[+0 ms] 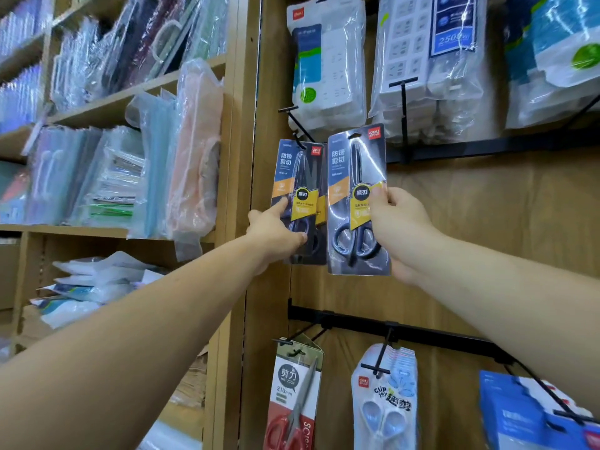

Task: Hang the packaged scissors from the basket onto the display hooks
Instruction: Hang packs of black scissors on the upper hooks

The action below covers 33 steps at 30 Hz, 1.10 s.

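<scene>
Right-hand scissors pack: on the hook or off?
Off. Right hand holds the scissors pack; its hang hole is empty, right of the hook.

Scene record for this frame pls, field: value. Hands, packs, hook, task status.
left hand: holds the lower part of the hung scissors packs, index finger along the front
right hand: grips the held scissors pack at its right edge, upright
display hook: carries the hung scissors packs, up and left of the held scissors pack
hang hole of held scissors pack: free, on no hook
above: bagged power strips
below: red-handled scissors pack on the lower rail
basket: not in view
status: not yet hung
</scene>
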Each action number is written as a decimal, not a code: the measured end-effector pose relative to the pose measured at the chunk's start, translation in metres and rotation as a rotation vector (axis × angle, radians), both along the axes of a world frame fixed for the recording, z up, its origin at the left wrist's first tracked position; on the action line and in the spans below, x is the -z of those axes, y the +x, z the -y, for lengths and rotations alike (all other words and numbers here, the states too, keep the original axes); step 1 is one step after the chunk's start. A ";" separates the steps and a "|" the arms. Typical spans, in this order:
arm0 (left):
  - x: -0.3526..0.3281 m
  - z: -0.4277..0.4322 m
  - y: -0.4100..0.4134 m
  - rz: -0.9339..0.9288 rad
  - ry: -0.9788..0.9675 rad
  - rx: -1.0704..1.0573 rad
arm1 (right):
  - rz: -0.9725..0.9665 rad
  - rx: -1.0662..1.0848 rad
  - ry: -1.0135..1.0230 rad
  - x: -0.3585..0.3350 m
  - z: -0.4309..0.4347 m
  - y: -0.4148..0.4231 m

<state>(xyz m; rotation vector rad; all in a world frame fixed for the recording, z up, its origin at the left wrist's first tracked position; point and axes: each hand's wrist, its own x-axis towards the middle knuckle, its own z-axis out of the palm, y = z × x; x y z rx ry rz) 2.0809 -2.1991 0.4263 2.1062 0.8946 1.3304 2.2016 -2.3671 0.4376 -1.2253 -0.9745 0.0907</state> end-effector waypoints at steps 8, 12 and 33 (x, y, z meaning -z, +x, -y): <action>0.040 0.057 -0.014 0.184 0.234 0.315 | -0.178 -0.194 0.057 -0.003 -0.016 -0.028; 0.035 0.053 -0.021 0.274 0.266 0.328 | -0.193 -0.299 0.042 -0.007 -0.024 -0.049; 0.002 -0.011 -0.002 0.108 0.062 0.100 | 0.272 0.010 -0.105 0.013 -0.008 -0.018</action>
